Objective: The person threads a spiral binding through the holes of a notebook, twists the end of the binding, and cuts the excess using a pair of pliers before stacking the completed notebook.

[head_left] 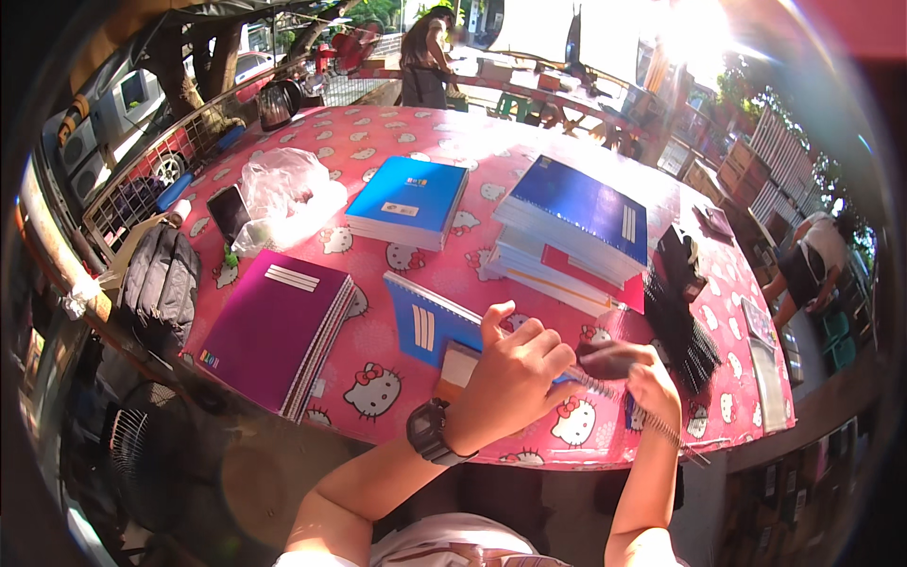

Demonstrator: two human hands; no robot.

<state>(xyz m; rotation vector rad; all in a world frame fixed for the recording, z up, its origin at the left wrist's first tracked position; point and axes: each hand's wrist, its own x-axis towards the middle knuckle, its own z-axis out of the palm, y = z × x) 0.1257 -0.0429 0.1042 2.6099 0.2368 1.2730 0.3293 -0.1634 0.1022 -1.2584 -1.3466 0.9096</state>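
Open-air work area in bright sunlight. Left of the pink-covered table [378, 269], which holds stacked notebooks [274, 326], are a wire-mesh fence [123, 203], tree trunk [175, 76] and parked car [250, 64]; beyond it, a person [425, 57] stands at a red-edged counter [505, 85].

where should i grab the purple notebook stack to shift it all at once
Probably grip the purple notebook stack by its two long sides, low down, coming from left and right together: it lies flat on the pink tablecloth, and its right side shows several layers to hold together.
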